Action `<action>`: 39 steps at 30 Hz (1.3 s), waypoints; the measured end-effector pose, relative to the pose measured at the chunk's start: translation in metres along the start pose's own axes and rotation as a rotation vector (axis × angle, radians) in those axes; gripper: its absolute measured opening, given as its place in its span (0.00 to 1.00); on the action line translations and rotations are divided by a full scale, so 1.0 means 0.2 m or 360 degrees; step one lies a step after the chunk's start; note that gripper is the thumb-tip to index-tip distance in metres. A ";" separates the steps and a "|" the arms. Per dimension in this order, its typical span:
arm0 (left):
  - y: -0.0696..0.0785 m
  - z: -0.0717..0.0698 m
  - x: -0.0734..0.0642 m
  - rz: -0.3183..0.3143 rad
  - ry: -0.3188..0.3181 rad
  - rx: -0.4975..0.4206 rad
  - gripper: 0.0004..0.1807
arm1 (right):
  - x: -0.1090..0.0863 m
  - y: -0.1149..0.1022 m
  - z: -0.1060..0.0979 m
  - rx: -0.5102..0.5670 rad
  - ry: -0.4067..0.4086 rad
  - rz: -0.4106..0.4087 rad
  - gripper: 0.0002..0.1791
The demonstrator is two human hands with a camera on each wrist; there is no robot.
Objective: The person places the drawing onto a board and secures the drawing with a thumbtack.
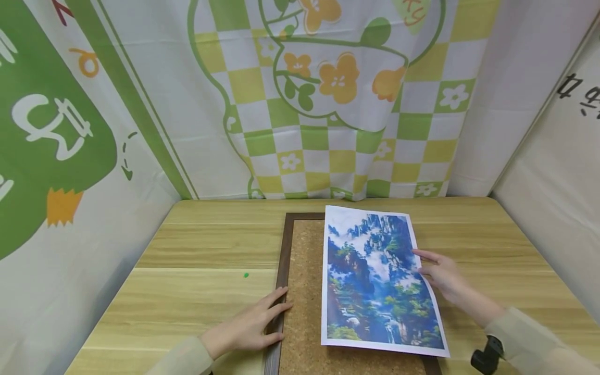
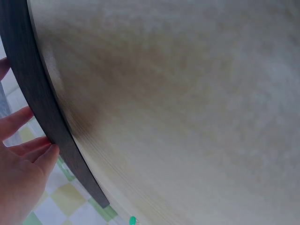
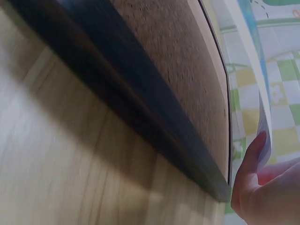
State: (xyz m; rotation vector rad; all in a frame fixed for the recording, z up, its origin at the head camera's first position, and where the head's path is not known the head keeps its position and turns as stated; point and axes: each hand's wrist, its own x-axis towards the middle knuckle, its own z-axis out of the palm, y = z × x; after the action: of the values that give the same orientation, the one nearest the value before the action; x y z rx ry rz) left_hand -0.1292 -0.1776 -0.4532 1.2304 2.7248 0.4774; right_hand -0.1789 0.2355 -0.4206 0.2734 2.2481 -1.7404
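A printed landscape picture [image 1: 375, 281] with blue mountains and a waterfall is held over a corkboard [image 1: 304, 260] with a dark wooden frame [image 1: 283, 260]. My right hand [image 1: 442, 276] pinches the sheet's right edge, which bends near the fingers. In the right wrist view the sheet [image 3: 265, 98] stands away from the cork, with the thumb [image 3: 255, 150] against it. My left hand [image 1: 253, 323] rests against the frame's left side, its fingers spread over the rim. The left wrist view shows those fingertips touching the dark frame [image 2: 47, 103].
A green push pin [image 1: 246, 275] lies on the wooden table [image 1: 197, 302] left of the board. Printed curtains [image 1: 328, 156] hang behind the table and at both sides. A black device [image 1: 487, 355] is strapped to the right wrist.
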 end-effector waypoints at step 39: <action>0.01 -0.02 0.00 -0.0040 -0.0083 -0.0060 0.30 | 0.05 0.06 0.26 -0.0100 0.0009 -0.0067 0.26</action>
State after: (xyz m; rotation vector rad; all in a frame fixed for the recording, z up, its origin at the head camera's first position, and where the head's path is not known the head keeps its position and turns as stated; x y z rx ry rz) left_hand -0.1290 -0.1767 -0.4490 1.1808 2.6720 0.4845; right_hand -0.1784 0.1888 -0.4466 0.2191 2.3238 -1.6877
